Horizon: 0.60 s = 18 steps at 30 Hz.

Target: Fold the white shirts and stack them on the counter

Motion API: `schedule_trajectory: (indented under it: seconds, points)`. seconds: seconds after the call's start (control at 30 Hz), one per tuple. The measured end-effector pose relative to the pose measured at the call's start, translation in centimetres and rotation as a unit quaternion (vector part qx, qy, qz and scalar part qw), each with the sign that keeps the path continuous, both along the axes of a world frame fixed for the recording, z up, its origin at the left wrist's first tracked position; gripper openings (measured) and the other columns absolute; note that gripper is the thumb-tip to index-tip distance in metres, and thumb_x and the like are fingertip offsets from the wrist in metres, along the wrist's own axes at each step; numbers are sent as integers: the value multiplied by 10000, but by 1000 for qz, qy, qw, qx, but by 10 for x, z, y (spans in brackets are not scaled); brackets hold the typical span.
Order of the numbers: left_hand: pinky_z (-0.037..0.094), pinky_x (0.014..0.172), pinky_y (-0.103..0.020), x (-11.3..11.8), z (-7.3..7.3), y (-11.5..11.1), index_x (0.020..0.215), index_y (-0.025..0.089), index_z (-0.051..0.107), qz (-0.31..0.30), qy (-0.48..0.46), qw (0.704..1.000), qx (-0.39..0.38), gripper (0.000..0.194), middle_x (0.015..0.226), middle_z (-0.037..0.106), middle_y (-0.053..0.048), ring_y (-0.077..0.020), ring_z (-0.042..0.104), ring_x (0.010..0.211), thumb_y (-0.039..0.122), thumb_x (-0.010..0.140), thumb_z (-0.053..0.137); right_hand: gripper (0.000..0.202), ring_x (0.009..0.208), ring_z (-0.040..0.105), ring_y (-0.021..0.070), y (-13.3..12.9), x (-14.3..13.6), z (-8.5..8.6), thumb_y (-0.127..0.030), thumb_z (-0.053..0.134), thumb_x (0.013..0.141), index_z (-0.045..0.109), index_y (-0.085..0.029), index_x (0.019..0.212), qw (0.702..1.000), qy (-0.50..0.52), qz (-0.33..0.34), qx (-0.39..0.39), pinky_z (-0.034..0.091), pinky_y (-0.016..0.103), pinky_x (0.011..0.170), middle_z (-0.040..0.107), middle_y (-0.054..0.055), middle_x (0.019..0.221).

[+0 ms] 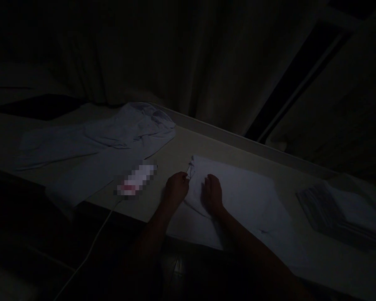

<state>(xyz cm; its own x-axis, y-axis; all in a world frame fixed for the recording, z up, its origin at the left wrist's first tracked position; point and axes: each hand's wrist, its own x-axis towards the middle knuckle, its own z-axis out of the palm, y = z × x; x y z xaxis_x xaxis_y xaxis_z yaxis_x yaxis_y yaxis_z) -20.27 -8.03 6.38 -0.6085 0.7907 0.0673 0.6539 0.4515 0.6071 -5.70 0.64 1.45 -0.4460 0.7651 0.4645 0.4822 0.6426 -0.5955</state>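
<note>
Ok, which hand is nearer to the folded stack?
Right. The right hand is over the flat cloth, to the left of the stack; the left hand is farther off, at the cloth's crumpled edge.

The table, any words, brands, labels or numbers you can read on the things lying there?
No readable text on the white cloth, the crumpled cloth or the folded stack.
The phone-like object is pixelated, so nothing on it can be read.

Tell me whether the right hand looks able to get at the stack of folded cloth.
Probably yes: the right hand seems unoccupied, and the stack sits farther right, with only flat white cloth and bare table between.
</note>
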Motion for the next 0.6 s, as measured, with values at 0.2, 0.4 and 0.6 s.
schedule_trajectory:
  seconds: [0.2, 0.4, 0.6]
  points:
    - [466, 897, -307, -14, -12, 39, 1078, 172, 705, 26, 7, 999, -19, 315, 1127, 708, -138, -226, 650, 1058, 224, 839, 506, 355, 1002, 540, 237, 3, -1, 0, -366, 323, 1002, 594, -154, 1090, 998, 45, -29, 15, 430, 410, 915, 608, 133, 1050]
    - [481, 799, -326, -16, -21, 54, 941, 213, 732, 31, 10, 999, -44, 236, 998, 738, -119, -250, 680, 947, 324, 800, 579, 278, 949, 528, 236, 0, -1, 4, -321, 368, 989, 604, -175, 998, 1000, 2, -13, 26, 413, 394, 866, 608, 109, 976]
    - [482, 776, -296, -9, -12, 61, 842, 220, 747, 0, 4, 999, -45, 273, 934, 746, -100, -221, 687, 899, 424, 807, 569, 228, 939, 524, 237, 0, -3, 4, -289, 404, 973, 607, -184, 971, 999, -18, -19, 33, 400, 383, 847, 621, 96, 951]
